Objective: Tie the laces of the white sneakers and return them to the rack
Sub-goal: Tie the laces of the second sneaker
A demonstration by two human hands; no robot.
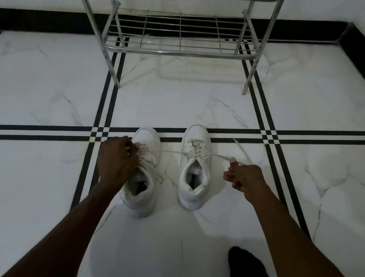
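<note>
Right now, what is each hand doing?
Left hand: closed on one end of the lace.
Right hand: closed on the other end.

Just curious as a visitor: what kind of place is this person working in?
Probably a home entryway or hallway corner: a metal shoe rack stands against the wall, a pair of white sneakers sits on the marble-look tiled floor.

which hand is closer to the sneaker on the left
Left. The left hand is over the left sneaker, covering part of its laces and opening. The right hand is out past the right sneaker, pulling a lace end.
</note>
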